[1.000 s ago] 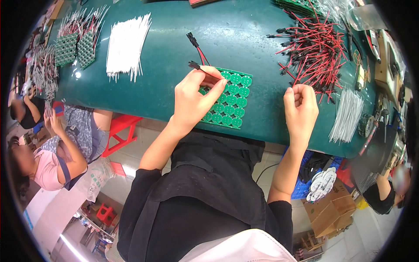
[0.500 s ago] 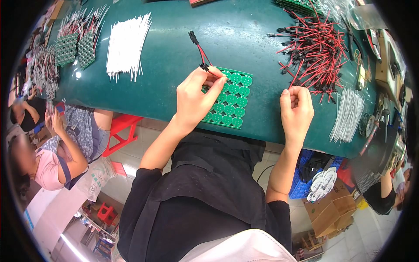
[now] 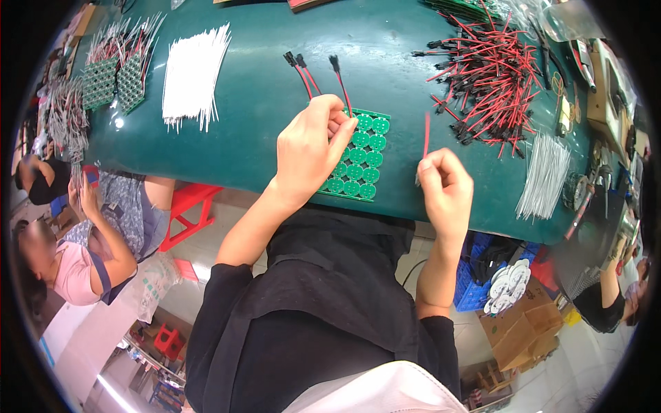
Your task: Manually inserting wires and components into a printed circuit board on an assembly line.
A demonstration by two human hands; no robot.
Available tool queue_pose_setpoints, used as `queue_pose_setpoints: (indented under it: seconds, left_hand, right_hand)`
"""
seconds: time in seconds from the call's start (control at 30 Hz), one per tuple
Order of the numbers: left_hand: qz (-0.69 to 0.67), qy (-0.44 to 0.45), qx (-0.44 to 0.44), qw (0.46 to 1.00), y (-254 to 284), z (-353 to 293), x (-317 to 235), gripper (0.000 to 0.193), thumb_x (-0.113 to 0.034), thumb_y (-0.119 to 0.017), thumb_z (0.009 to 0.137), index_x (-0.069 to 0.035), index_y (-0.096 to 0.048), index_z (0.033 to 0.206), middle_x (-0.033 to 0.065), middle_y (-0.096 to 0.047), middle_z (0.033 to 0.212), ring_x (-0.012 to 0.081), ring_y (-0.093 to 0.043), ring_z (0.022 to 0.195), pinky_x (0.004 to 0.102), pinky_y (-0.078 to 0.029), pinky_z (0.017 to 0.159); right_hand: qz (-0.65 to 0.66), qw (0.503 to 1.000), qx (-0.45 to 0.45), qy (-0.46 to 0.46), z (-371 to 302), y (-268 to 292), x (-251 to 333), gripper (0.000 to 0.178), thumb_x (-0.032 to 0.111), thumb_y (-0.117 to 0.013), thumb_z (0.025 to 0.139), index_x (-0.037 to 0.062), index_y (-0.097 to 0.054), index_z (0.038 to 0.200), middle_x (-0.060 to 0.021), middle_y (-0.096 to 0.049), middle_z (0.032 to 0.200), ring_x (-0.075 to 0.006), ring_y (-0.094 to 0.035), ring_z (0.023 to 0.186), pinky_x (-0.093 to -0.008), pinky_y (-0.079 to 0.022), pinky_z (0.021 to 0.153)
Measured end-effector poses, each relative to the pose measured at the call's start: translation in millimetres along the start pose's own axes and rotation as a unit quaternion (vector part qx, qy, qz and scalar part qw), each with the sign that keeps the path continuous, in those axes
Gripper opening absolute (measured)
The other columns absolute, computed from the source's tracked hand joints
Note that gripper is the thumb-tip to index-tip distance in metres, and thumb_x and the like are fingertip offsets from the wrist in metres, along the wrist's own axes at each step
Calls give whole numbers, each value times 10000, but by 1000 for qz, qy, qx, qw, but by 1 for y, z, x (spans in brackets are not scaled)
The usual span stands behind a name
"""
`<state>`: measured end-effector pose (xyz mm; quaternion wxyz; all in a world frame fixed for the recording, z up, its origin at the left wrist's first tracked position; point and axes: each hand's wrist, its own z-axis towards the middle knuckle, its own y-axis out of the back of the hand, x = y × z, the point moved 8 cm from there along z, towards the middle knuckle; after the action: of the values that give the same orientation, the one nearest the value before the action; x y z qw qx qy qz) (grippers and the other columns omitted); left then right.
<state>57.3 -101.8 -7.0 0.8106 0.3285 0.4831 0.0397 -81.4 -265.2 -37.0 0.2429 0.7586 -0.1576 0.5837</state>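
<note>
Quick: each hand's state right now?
Left hand: closed over the green board, apparently pinching a connector wire.
Right hand: closed, pinching a red wire.

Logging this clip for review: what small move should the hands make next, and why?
Probably the right hand should carry its red wire left toward the green circuit-board panel: the wire is pinched but apart from the panel, which the left hand partly covers.
</note>
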Motion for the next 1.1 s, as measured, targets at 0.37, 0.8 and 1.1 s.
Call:
queue_pose_setpoints:
  seconds: [0.37,0.8,1.1]
  left_hand:
    - [10,-316,98,943,-8,-13,-55,329,39,-750,689,-63,-725,1000,52,-643,889,189,-640,729,293,-538,611]
    - [-155,97,71,981,-9,0,-1,109,16,-691,841,10,-676,950,81,-672,908,137,-684,858,267,-579,761]
    - [-163,115,18,980,-10,-9,8,113,9,-699,848,11,-646,948,77,-679,891,140,-698,772,258,-586,679]
  right_hand:
    - [50,987,151,-13,-24,-33,22,110,14,-620,883,-17,-581,786,-14,-539,725,-50,-482,609,-218,-382,537]
    - [-507,829,-80,221,42,27,43,235,74,-597,912,75,-616,1146,-99,-587,1029,-283,-597,923,-397,-511,756]
    - [-500,813,-53,295,40,32,44,418,-43,-597,757,81,-633,1155,-81,-590,1031,-267,-597,911,-398,-483,782]
